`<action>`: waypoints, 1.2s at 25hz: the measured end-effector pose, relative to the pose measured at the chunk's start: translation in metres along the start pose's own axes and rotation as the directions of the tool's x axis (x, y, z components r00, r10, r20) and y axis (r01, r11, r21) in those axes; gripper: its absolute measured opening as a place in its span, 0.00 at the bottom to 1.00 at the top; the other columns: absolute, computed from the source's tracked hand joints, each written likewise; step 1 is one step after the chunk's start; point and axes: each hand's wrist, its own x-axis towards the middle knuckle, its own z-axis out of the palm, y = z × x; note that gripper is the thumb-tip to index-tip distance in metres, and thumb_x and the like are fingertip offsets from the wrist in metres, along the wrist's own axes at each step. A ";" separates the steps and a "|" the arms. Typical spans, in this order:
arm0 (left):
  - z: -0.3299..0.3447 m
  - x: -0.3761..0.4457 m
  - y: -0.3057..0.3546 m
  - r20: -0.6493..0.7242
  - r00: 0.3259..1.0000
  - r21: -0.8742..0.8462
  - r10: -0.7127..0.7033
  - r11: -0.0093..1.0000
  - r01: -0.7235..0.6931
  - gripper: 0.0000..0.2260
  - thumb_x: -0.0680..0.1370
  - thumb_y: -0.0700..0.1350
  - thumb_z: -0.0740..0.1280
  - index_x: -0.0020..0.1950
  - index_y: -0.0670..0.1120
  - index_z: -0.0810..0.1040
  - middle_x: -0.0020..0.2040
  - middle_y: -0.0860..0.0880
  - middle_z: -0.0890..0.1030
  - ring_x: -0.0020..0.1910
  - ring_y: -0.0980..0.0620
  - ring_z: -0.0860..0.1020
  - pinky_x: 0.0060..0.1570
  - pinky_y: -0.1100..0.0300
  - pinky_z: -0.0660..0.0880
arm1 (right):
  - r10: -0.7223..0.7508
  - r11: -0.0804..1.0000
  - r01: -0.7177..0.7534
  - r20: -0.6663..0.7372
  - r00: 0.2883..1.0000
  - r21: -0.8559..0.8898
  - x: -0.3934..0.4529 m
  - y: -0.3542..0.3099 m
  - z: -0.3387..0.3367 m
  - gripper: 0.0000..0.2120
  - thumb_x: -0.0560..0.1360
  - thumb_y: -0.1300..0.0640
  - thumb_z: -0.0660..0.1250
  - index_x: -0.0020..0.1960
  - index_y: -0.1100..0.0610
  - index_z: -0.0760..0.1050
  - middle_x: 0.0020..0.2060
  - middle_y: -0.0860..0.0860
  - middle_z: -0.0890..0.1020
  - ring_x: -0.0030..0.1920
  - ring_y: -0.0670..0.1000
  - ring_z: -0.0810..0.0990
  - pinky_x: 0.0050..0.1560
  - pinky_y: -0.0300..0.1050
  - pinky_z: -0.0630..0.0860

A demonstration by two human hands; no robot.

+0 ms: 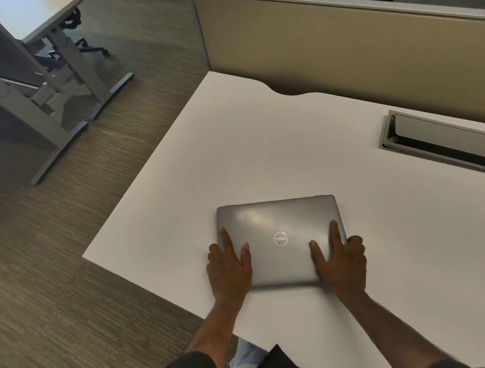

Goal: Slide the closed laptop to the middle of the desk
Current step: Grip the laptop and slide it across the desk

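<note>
A closed grey laptop [278,225] with a round logo on its lid lies flat on the white desk [261,151], near the front edge. My left hand [229,269] grips its near left corner, thumb and forefinger on the lid and the other fingers curled round the side. My right hand [340,260] holds the near right corner the same way. Both hands cover the laptop's near corners.
A beige partition [339,40] runs along the desk's far side. A cable tray slot with a raised flap [449,140] is set into the desk at the right. The desk's left edge drops to carpet, where other desks [47,70] stand.
</note>
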 end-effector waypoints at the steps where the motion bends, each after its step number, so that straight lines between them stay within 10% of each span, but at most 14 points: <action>1: 0.000 0.000 0.000 0.004 1.000 0.013 0.000 1.000 0.000 0.33 0.82 0.62 0.53 0.82 0.46 0.50 0.57 0.40 0.72 0.50 0.42 0.74 0.46 0.47 0.76 | 0.000 1.000 0.000 0.001 1.000 -0.005 0.000 0.000 0.000 0.36 0.74 0.36 0.68 0.76 0.50 0.66 0.46 0.61 0.71 0.43 0.62 0.74 0.43 0.54 0.76; 30: -0.008 0.004 -0.007 -0.008 1.000 0.161 0.020 0.987 -0.018 0.29 0.82 0.60 0.52 0.80 0.47 0.58 0.65 0.42 0.73 0.53 0.43 0.75 0.47 0.48 0.74 | -0.064 0.994 0.062 -0.025 0.998 -0.089 0.001 0.003 0.002 0.33 0.75 0.35 0.65 0.73 0.52 0.66 0.64 0.58 0.68 0.52 0.64 0.75 0.47 0.56 0.76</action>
